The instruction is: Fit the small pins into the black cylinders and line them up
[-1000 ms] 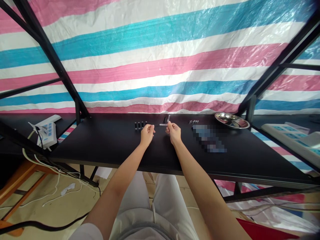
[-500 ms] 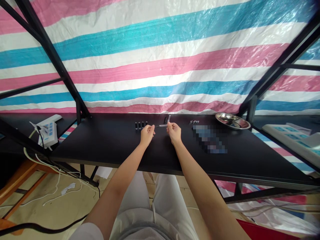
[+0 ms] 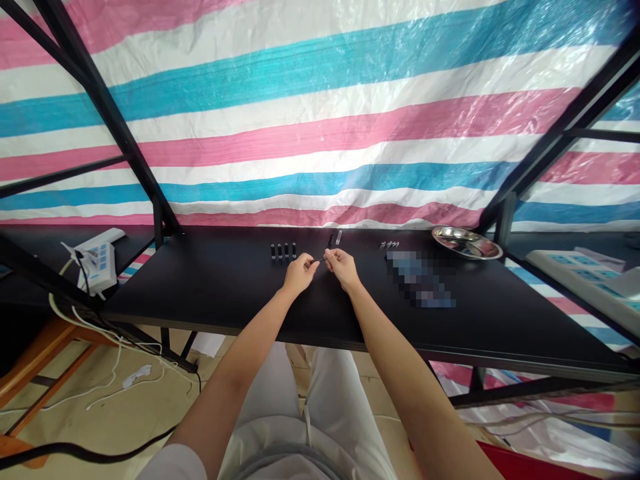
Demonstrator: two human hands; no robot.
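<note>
My left hand (image 3: 299, 273) and my right hand (image 3: 339, 268) are close together above the black table (image 3: 225, 287), both pinched on a thin pen-like part (image 3: 319, 260) that spans the small gap between them. Just behind the left hand stands a row of small black caps (image 3: 283, 251). Beyond the right hand lie a black piece (image 3: 330, 239) and a clear tube (image 3: 339, 237) on the table.
A metal dish (image 3: 466, 243) sits at the back right, with several small metal bits (image 3: 389, 245) to its left. Power strips lie on the side shelves at left (image 3: 97, 257) and right (image 3: 575, 267). Black frame posts rise on both sides. Cables trail on the floor at left.
My hands have moved closer together, and most of the clear tube that spanned them is now hidden between the fingers. Both hands sit slightly lower and nearer me.
</note>
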